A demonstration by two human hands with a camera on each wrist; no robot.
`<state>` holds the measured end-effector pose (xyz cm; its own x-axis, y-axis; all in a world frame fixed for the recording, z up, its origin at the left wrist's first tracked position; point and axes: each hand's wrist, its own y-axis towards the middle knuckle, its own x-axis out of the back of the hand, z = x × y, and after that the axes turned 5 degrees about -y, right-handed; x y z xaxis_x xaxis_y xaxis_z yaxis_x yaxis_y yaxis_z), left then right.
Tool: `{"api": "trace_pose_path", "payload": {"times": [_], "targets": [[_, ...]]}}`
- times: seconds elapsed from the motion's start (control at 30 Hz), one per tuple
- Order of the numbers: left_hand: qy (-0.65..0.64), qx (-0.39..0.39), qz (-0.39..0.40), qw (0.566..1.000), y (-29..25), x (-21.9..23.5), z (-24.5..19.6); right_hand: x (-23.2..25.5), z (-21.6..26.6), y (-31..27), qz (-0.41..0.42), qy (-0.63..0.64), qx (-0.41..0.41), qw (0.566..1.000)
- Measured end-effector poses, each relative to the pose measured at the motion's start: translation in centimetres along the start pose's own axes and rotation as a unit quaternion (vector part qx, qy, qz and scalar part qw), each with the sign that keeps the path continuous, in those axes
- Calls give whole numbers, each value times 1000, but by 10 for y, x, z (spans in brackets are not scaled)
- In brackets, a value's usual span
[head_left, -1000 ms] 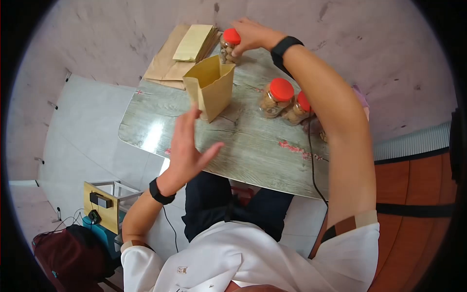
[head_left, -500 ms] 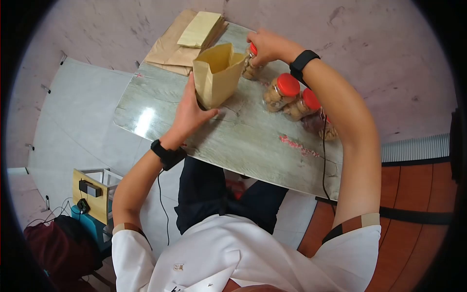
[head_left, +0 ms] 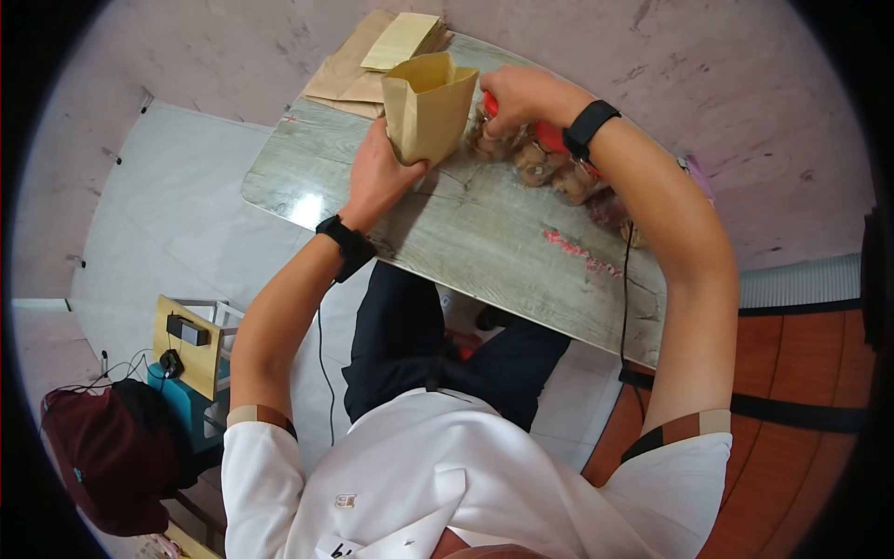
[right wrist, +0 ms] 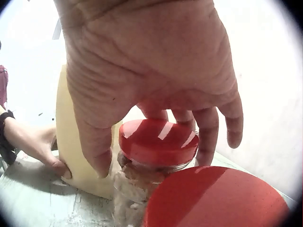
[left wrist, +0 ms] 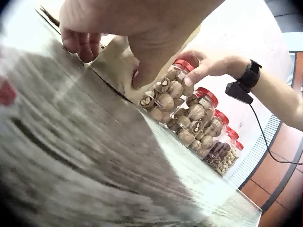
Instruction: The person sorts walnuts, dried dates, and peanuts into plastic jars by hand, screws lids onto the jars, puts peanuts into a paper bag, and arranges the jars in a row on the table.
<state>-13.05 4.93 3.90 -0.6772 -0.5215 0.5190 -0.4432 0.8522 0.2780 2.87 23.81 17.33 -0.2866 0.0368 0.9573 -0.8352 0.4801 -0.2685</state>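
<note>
In the head view my left hand (head_left: 380,179) grips a tan paper bag (head_left: 433,112) low down; the bag stands upright with its mouth open. The left wrist view shows the thumb and curled fingers of this hand (left wrist: 137,28) against the paper. My right hand (head_left: 526,96) reaches down over a red-lidded jar (head_left: 486,142) of round brown pieces, just right of the bag. From the right wrist view, the fingers and thumb of that hand (right wrist: 147,61) curl round the red lid (right wrist: 158,142); whether every finger touches it, I cannot tell.
More red-lidded jars (left wrist: 196,118) stand in a row right of the gripped one, close to the wall. Flattened brown bags (head_left: 340,79) and a yellow paper stack (head_left: 402,42) lie at the table's back left. A black cable (head_left: 625,307) hangs over the table's right side.
My left hand has come up to the bag and taken hold of it. The right hand has brought its jar from behind the bag towards the other jars.
</note>
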Motion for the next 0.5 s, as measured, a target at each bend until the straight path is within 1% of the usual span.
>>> {"api": "trace_pose_path", "payload": {"times": [0.1,0.17,0.2,0.23,0.27,0.3,0.33,0.37,0.4,0.43,0.47,0.5], "targets": [[14,8,11,1000,0,-2,7,-4,4,-4,-22,-6,1,1000],[24,-27,26,999,-1,-1,13,-8,6,-6,-36,-7,4,999],[25,-27,26,999,0,0,17,-8,7,-6,-47,-10,10,999],[34,-20,63,997,2,3,21,-7,7,-7,-47,-10,12,999],[44,-14,101,994,4,6,25,-6,8,-7,-25,-16,13,999],[45,-14,101,994,6,9,29,-4,9,-7,-3,-20,14,1000],[37,-15,126,991,8,13,34,-5,5,-5,-3,-20,15,1000],[29,-16,148,988,11,16,37,-6,-6,0,-61,26,26,997],[28,-16,144,989,16,18,38,0,-9,0,-119,70,38,990],[35,-26,161,986,21,20,39,9,-14,1,-128,81,21,988],[41,-35,178,982,23,23,40,22,-12,2,-128,79,24,988],[40,-35,176,983,25,25,38,33,-11,3,-105,187,4,977]]}}
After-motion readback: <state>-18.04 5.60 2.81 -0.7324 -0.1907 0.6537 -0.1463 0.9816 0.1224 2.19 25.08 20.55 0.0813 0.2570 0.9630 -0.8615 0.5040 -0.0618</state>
